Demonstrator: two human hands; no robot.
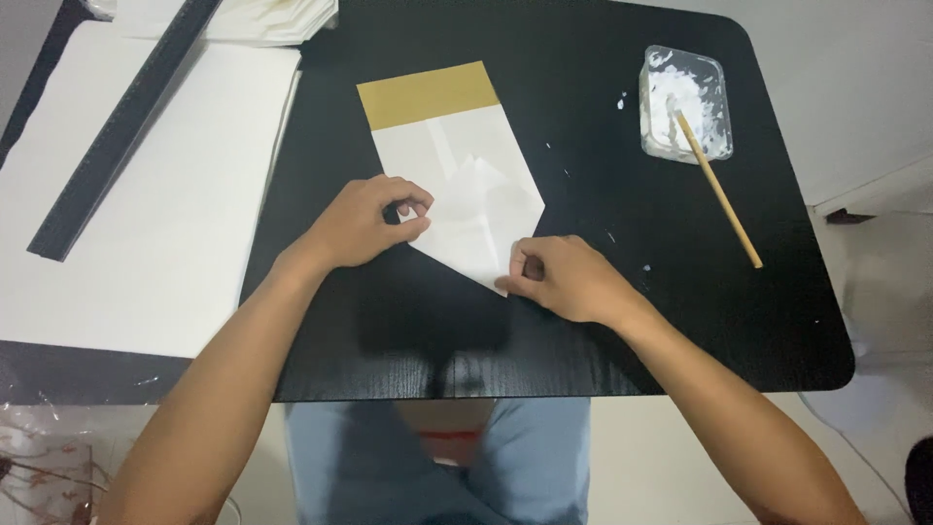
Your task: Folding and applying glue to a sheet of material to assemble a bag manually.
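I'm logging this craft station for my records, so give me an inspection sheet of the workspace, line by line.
Surface: black wood-grain table with rounded corners, a few white specks near the tub.
Job's things: white paper piece with a tan band at its far end, near corners folded to a point.
Clutter: clear tub of white paste with a wooden stick leaning out; stack of white sheets at the left with a long black ruler across it.
Grippers: left hand pinches the paper's left fold; right hand presses the pointed tip.
Cables: nothing seen.
Surroundings: pale floor, the person's blue trousers below the table edge.
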